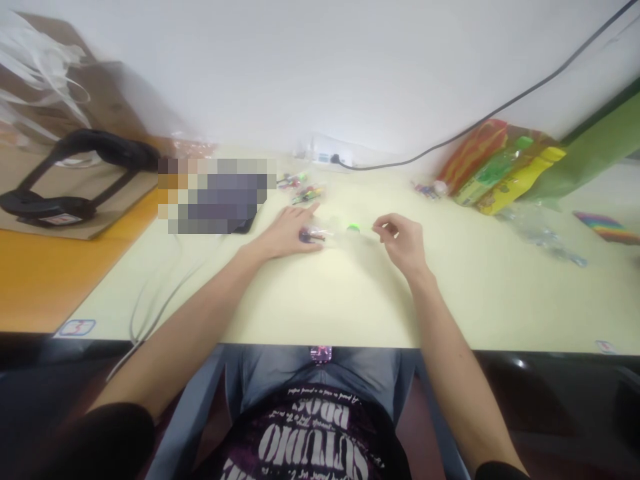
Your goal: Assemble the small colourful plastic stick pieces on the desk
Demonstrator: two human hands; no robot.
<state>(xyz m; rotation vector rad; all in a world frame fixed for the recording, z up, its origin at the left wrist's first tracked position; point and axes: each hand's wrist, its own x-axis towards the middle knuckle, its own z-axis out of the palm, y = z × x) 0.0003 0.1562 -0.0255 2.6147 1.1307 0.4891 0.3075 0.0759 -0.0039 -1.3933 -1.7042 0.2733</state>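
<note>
My left hand (287, 232) rests low on the pale yellow tabletop (300, 300), its index finger stretched out and its thumb apart. Between thumb and fingers lies a small dark blue and red piece (313, 235); its kind is too blurred to tell. To the right of it, some clear plastic shows faintly on the table. A small bright green round piece (353, 229) sits between my two hands. My right hand (403, 243) is raised slightly, thumb and fingertips pinched together; what they hold, if anything, cannot be made out.
Small colourful wrapped pieces (307, 192) lie beyond my left hand. At left are a partly blurred-out dark device (245, 200), white cables (150, 313) and a black headset-like frame (80, 177). Bottles (495, 177) and crumpled plastic (545, 233) stand at right; a power strip (325, 155) is behind.
</note>
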